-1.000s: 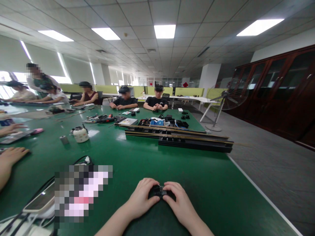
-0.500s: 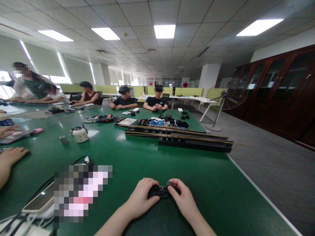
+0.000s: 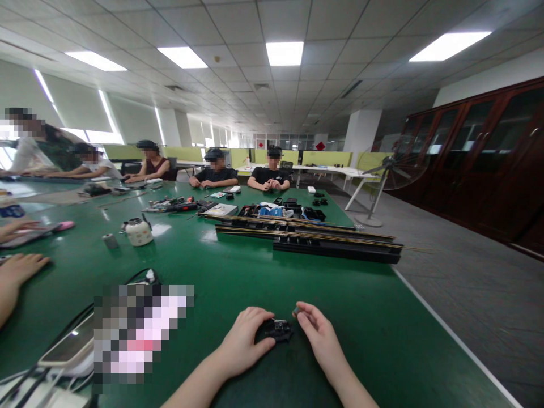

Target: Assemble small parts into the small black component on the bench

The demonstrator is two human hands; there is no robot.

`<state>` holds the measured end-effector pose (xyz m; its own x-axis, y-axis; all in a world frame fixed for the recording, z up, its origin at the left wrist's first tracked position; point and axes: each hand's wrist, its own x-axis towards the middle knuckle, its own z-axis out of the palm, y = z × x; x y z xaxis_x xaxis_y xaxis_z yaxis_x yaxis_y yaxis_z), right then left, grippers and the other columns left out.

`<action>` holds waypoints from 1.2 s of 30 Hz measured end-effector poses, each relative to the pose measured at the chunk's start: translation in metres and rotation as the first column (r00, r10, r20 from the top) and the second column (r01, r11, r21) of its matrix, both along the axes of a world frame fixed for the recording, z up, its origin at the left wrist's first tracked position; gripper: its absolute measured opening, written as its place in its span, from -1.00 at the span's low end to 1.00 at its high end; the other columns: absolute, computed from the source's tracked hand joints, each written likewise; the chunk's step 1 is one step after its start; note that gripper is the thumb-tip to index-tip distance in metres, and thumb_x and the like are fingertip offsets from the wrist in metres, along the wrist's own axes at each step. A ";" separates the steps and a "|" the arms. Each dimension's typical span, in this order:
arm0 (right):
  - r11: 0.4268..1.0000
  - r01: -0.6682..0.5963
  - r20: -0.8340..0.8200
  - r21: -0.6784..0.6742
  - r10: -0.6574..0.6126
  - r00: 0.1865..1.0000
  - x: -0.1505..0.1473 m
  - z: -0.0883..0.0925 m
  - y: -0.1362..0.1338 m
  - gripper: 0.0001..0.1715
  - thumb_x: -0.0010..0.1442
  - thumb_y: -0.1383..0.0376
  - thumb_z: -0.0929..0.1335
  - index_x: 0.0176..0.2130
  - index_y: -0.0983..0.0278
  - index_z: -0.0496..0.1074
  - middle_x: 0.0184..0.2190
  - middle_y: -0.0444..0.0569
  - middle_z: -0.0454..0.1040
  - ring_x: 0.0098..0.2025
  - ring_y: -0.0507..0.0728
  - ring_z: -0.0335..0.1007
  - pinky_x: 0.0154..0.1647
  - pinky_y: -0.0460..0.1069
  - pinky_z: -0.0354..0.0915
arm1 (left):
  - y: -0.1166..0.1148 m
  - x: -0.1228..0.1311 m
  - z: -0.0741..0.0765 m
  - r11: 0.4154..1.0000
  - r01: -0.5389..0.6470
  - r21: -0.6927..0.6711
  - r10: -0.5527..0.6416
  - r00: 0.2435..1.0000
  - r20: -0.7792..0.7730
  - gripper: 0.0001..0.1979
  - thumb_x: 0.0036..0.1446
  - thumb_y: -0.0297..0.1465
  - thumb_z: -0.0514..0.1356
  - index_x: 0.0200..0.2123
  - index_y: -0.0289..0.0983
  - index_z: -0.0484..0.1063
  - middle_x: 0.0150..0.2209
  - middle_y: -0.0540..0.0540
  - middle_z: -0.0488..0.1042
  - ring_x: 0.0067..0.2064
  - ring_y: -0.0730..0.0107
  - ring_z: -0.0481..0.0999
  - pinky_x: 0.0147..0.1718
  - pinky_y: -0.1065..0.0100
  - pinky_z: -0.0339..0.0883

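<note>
My left hand [image 3: 249,335] grips a small black plastic part [image 3: 278,331] between thumb and fingers, low over the green table [image 3: 212,294]. A metallic bit shows on the part's upper side, too small to make out. Just right of it, apart from the black part, my right hand [image 3: 317,328] is closed in a pinch. Between its thumb and forefinger sits a tiny grey-green piece [image 3: 296,311], whose kind I cannot make out.
Long black rails [image 3: 340,249] with thin brass-coloured rods lie across the table ahead. At left are a pixelated screen, a phone [image 3: 68,343] with cables, a white jar [image 3: 138,232] and a metal cylinder [image 3: 110,241]. A co-worker's hand [image 3: 23,269] rests at far left; several people sit beyond.
My right hand has moved slightly up and right, away from the black part, with the tiny piece in its fingers. My left hand has stayed in place.
</note>
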<state>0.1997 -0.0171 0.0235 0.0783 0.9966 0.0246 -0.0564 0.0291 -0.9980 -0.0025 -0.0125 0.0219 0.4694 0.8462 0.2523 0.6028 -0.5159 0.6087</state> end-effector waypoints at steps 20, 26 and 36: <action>0.995 0.069 -0.168 -0.068 -0.080 0.983 0.006 -0.013 0.004 -0.46 -0.12 -0.01 0.44 -0.20 0.26 0.45 -0.25 0.01 0.55 -0.09 0.22 0.43 0.04 0.11 0.24 | -0.002 0.000 0.003 1.000 0.001 -0.008 -0.001 1.000 0.010 -0.63 -0.01 -0.45 0.19 -0.07 -0.18 0.34 -0.10 -0.12 0.40 -0.03 0.14 0.32 -0.01 0.16 0.17; 0.994 0.075 -0.210 -0.075 -0.090 0.974 0.007 -0.012 0.005 -0.44 -0.16 -0.01 0.46 -0.21 0.28 0.46 -0.27 0.00 0.55 -0.11 0.23 0.44 0.05 0.13 0.24 | -0.001 -0.001 -0.001 1.000 0.006 0.012 -0.006 1.000 0.012 -0.62 -0.02 -0.47 0.16 -0.07 -0.18 0.33 -0.09 -0.11 0.40 -0.03 0.15 0.32 0.00 0.17 0.17; 0.992 0.094 -0.213 -0.079 -0.109 0.971 0.007 -0.012 0.006 -0.43 -0.19 0.00 0.48 -0.23 0.28 0.46 -0.25 0.01 0.55 -0.10 0.23 0.44 0.05 0.12 0.24 | -0.003 0.001 0.004 1.000 0.003 0.006 -0.003 1.000 -0.002 -0.61 -0.05 -0.50 0.14 -0.08 -0.18 0.35 -0.11 -0.11 0.42 -0.04 0.15 0.34 -0.01 0.17 0.17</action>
